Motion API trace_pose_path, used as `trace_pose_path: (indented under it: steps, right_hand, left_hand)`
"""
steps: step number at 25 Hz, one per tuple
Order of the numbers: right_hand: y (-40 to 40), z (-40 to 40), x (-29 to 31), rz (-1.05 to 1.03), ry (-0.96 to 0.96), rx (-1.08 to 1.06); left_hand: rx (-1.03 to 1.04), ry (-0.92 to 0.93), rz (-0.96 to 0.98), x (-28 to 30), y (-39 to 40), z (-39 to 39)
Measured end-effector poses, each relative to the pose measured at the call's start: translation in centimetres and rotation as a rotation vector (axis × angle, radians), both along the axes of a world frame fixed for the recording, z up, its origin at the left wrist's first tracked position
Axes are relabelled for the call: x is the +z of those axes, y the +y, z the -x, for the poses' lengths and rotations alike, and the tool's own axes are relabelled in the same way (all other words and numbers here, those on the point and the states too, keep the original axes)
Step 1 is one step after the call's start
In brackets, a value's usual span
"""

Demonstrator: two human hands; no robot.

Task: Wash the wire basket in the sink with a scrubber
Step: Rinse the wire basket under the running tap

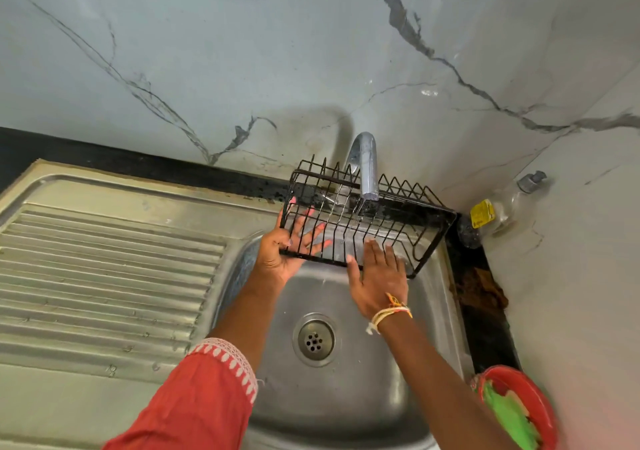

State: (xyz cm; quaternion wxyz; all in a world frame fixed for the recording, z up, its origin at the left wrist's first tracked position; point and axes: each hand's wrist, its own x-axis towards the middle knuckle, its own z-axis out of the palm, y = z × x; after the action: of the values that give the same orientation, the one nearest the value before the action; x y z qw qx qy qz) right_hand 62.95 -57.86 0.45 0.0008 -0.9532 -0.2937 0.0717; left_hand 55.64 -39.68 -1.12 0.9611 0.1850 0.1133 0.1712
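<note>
Gripping the black wire basket (367, 217) by its near-left corner above the sink (346, 397), the left hand (280, 252) holds it under the tap (365, 169) while the right hand (377, 276) presses flat, fingers straight, against its near edge

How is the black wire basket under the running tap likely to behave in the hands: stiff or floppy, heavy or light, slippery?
The wire basket is probably stiff: its thin rods hold straight. Probably light, being mostly open gaps. Likely slippery, since tap water runs over it while the left hand grips its end.
</note>
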Motion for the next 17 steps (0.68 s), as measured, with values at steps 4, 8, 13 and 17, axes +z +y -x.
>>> trace_pose_path:
  steps: [4, 8, 13, 17]
  right_hand:
    - [5.8, 5.0, 1.1, -0.097, -0.02, 0.204]
    - [3.9, 4.1, 0.6, -0.16, -0.036, 0.415]
    - [0.6, 2.3, -0.5, -0.24, -0.21, -0.085]
    - [5.5, 6.5, -0.1, -0.291, -0.064, 0.239]
  left_hand:
    - [0.004, 0.029, 0.141, 0.7, -2.3, -1.1]
    - [0.054, -0.032, 0.141, 0.1, -1.2, -1.5]
    - [0.027, -0.096, 0.136, -0.6, -0.4, -2.5]
    - [0.009, -0.081, 0.178, -0.8, -0.5, -3.5]
